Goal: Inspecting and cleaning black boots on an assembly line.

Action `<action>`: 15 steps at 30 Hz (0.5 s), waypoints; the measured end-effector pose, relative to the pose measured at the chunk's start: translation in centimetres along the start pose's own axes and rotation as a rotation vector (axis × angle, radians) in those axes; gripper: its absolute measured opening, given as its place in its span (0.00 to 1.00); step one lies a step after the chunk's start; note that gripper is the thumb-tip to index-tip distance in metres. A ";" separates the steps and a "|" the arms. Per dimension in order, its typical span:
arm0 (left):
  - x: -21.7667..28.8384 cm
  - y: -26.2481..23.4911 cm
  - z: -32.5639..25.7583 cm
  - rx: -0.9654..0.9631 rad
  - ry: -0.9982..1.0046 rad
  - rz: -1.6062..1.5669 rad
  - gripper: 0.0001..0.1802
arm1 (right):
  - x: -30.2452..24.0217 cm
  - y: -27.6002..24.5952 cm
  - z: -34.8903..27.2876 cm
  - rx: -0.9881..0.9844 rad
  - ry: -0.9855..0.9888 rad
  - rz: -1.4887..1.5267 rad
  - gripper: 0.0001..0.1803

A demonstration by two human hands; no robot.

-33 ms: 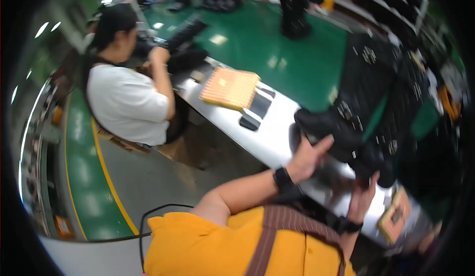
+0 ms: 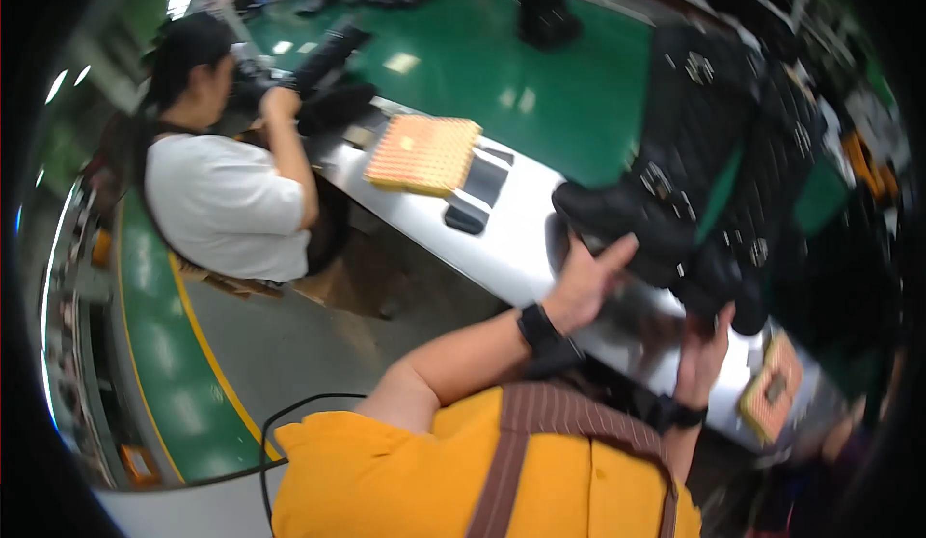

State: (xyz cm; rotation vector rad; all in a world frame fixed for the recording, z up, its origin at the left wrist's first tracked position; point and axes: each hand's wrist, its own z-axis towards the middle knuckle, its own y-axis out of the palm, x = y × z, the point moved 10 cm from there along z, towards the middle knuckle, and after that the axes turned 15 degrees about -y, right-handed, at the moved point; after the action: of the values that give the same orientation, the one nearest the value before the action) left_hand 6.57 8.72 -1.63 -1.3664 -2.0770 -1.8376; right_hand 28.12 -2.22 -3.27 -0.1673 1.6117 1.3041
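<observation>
Open-fingered, my left hand (image 2: 584, 282) presses against the bulky black padded fabric piece with metal fittings (image 2: 666, 220) lying on the long grey steel worktable (image 2: 511, 239). My right hand (image 2: 704, 355) touches its lower edge, fingers hidden, so I cannot tell its grip.

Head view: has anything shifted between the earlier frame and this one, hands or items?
Nothing visibly changed. The left hand lies open against the black garment on the white table, and the right hand touches its lower edge, as earlier. The orange tray and the seated co-worker are where they were.
</observation>
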 end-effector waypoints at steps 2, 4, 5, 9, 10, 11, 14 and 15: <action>0.2 0.0 0.4 -0.010 -0.014 0.034 0.41 | 0.5 -0.7 0.0 0.135 0.026 0.064 0.28; 0.7 0.2 0.3 0.004 0.012 0.077 0.43 | 0.5 -1.1 -0.2 0.234 0.019 0.044 0.26; 0.6 0.1 0.1 0.047 0.010 0.102 0.43 | 0.4 -1.0 -0.3 0.244 0.017 0.029 0.26; 1.7 1.2 -0.7 0.110 0.107 0.166 0.46 | 0.5 -0.8 -0.6 0.330 0.036 0.007 0.25; 1.8 1.4 -0.8 0.138 0.129 0.193 0.46 | 0.5 -0.4 -0.5 0.289 0.039 0.016 0.26; 2.1 1.5 -0.9 0.164 0.152 0.222 0.47 | 0.6 -0.1 -0.4 0.273 0.040 0.022 0.26; 1.7 1.4 -0.7 0.202 0.131 0.232 0.48 | 0.7 0.0 -0.3 0.261 0.050 0.025 0.27; 1.6 1.4 -0.6 0.194 0.135 0.215 0.49 | 0.8 0.0 -0.3 0.261 0.057 0.032 0.28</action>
State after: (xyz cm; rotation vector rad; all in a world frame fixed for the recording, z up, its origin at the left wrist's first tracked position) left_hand 6.13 8.98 0.53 -1.3181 -1.9018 -1.5537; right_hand 27.59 -2.09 -3.88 -0.0189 1.8221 1.1086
